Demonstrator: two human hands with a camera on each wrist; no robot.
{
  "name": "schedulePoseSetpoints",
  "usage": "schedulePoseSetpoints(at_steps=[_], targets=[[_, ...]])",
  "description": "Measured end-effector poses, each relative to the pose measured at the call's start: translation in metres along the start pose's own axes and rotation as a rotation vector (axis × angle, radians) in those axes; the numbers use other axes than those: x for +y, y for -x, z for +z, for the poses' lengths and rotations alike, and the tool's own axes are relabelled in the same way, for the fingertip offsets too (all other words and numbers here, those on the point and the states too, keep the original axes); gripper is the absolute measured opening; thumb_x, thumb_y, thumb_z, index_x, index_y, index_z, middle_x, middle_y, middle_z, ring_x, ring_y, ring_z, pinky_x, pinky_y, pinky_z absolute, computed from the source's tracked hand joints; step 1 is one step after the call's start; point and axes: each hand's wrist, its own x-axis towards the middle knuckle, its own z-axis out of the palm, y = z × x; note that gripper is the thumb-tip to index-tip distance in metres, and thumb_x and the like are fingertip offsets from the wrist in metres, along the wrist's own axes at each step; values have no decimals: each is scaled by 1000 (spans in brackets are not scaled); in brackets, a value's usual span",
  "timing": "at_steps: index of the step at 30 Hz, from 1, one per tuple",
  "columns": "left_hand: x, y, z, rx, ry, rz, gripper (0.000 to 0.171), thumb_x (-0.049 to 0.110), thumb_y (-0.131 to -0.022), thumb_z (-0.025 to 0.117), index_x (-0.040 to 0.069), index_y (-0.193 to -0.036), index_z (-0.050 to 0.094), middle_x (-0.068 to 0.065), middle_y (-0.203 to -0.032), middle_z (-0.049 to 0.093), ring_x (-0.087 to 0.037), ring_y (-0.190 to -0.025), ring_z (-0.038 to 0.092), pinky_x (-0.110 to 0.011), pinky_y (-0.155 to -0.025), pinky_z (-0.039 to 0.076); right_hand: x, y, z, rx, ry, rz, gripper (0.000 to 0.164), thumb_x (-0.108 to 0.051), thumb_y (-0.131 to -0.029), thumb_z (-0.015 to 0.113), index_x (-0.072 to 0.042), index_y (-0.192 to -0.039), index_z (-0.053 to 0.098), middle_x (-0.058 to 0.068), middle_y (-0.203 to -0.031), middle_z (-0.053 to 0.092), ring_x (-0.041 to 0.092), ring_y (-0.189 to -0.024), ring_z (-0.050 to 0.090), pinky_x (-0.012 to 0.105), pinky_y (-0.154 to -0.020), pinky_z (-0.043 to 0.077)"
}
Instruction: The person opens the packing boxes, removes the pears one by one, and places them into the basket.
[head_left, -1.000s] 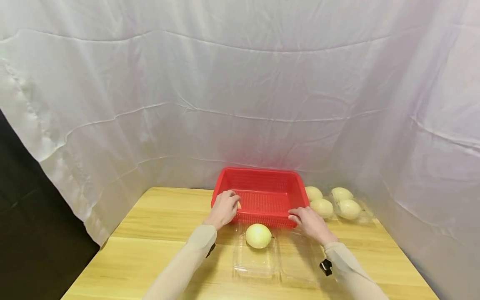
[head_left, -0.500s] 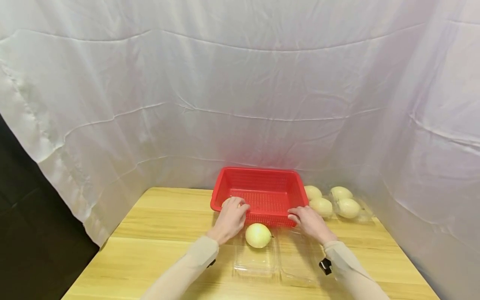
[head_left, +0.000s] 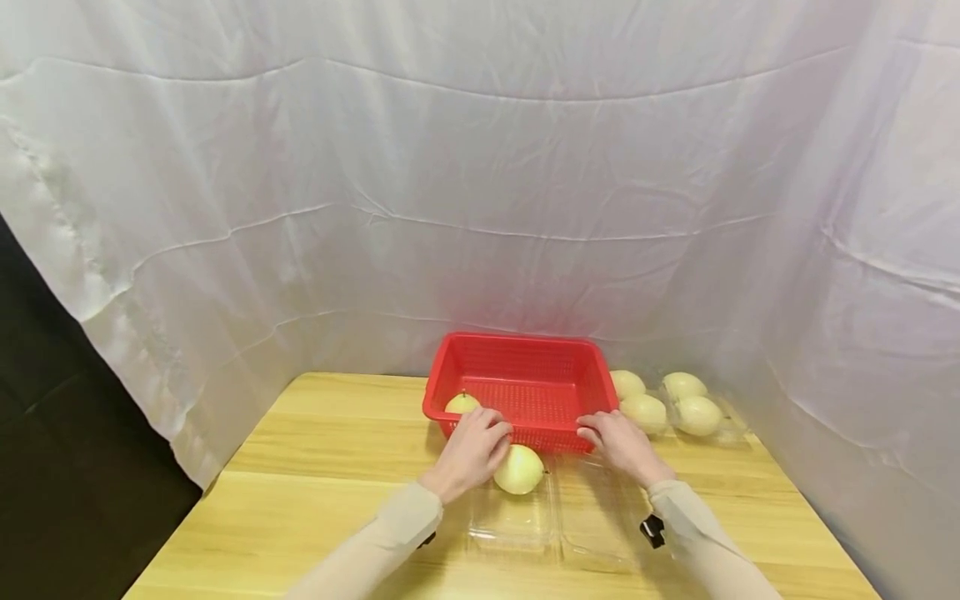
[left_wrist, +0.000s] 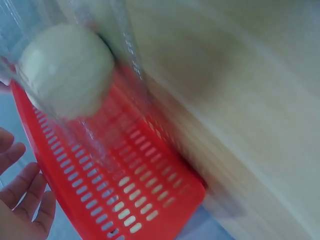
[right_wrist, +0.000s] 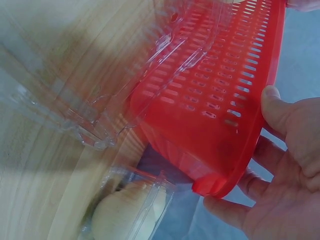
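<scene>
A red slotted basket (head_left: 551,437) stands at the back of the table. My right hand (head_left: 621,446) grips its front rim near the right corner, thumb outside and fingers inside in the right wrist view. At the front rim's left part is my left hand (head_left: 471,450), its fingers loosely bent and apart in the left wrist view, holding nothing. One pale yellow pear (head_left: 462,403) lies in the basket's front left corner. Another pear (head_left: 519,471) sits in an open clear plastic clamshell box (head_left: 510,533) before the basket, beside my left hand.
Several pears (head_left: 697,416) in clear plastic boxes stand right of the basket, near the back right of the wooden table (head_left: 300,483). The clamshell's lid (head_left: 596,517) lies folded out to the right. A pale curtain (head_left: 480,208) hangs behind and around the table.
My left hand has moved right and toward me, from inside the basket's left side to the front rim, uncovering the pear in the corner. My right hand has stayed on the rim.
</scene>
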Motion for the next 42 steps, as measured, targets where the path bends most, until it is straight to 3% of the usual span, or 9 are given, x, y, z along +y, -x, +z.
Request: schedulePoseSetpoints(at_steps=[5, 9, 20, 31, 42], targets=[[8, 0, 2, -26, 41, 48, 12, 23, -84, 60, 15, -92, 65, 3, -93, 55, -13, -88, 47, -28, -77, 40, 1, -1, -1, 1, 3, -1, 23, -19, -84, 63, -6, -103, 66, 6, -94, 66, 26, -87, 58, 44, -78, 44], [14, 0, 3, -125, 51, 88, 19, 29, -85, 60, 16, -97, 65, 3, -95, 54, -12, -88, 47, -26, -75, 41, 1, 0, -2, -4, 4, -2, 22, -19, -84, 63, -6, -102, 67, 6, -94, 66, 27, -85, 57, 44, -76, 44], [24, 1, 6, -386, -9, 72, 52, 48, -80, 61, 21, -124, 53, -1, -117, 51, -14, -103, 46, -32, -80, 44, 0, 0, -1, 32, 17, -29, 21, -19, -84, 63, -5, -100, 67, 6, -90, 65, 26, -81, 58, 41, -74, 45], [28, 4, 10, -430, -93, 27, 60, 46, -75, 68, 21, -126, 50, -2, -118, 51, -18, -104, 47, -38, -82, 44, 0, -2, -2, 18, 1, -17, 22, -18, -83, 64, -6, -101, 67, 5, -90, 65, 26, -82, 58, 42, -75, 44], [34, 5, 14, -526, -141, -26, 68, 48, -71, 71, 27, -130, 45, -1, -116, 49, -21, -103, 48, -41, -83, 43, -1, -1, -2, -9, -14, 12, 23, -20, -85, 62, -5, -102, 67, 6, -92, 66, 27, -84, 59, 44, -76, 45]])
